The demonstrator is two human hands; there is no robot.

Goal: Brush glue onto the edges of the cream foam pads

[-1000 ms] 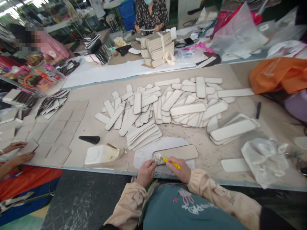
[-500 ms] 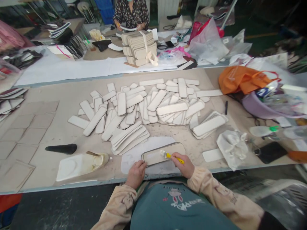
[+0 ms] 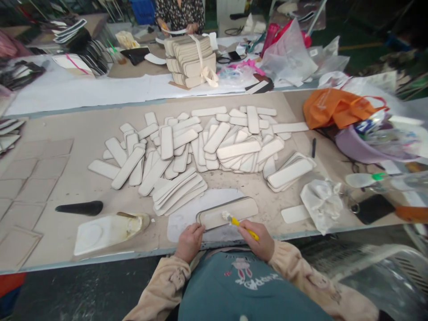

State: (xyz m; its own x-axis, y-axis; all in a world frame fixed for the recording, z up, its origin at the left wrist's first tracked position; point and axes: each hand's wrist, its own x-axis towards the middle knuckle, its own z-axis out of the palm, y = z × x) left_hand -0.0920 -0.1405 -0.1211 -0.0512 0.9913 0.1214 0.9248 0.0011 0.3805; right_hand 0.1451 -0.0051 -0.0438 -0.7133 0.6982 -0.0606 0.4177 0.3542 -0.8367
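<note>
Head view showed a beige strip (image 3: 230, 210) lying on a white sheet (image 3: 203, 200) at the near edge of the table (image 3: 67, 133). Its long axis ran left to right, with the right end angled slightly away from the person. The left hand (image 3: 190, 238), fingers curled, seemed to pin the strip's left end. The right hand (image 3: 259, 238) was closed around a yellow brush (image 3: 241, 224), whose bristles touched the strip's middle. To the left, a cut-open white jug (image 3: 103, 228) held yellowish paste. Far right, a purple basin (image 3: 361, 151) held blurred odds and ends.
</note>
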